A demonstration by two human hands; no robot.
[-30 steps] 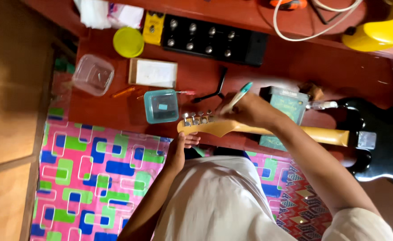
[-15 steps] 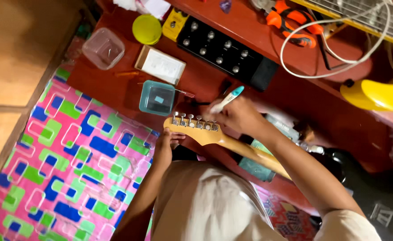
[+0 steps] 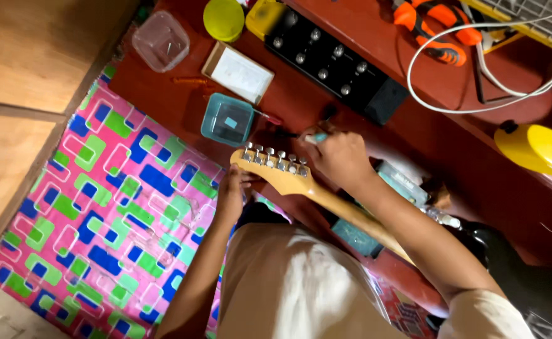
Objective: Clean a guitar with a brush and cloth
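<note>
Head view. You are sitting at a red tabletop (image 3: 414,144) with a guitar headstock (image 3: 276,168) lying across your lap, its tuning pegs pointing toward the far side. Your left hand (image 3: 232,191) is cupping the headstock from the near side, fingers curled under its edge and touching it; how tightly that grip is closing cannot be told. Your right hand (image 3: 342,157) is resting just beyond the headstock, fingers closed around a slim tool with a light blue handle (image 3: 316,138), its dark tip pointing left over the tabletop. The guitar neck (image 3: 357,220) is running right and nearward beneath your right forearm.

Just left of the tool tip, a small teal container (image 3: 227,120) is sitting near the tabletop edge. Farther left, a clear plastic tub (image 3: 161,41) and a flat cardboard box (image 3: 238,72) are lying apart. A black pedal unit with knobs (image 3: 335,66) is lying on the far side, with a yellow lid (image 3: 224,19) beside it. A white cable (image 3: 476,75) is looping at far right. A pink patterned mat (image 3: 119,207) is covering the floor at left.
</note>
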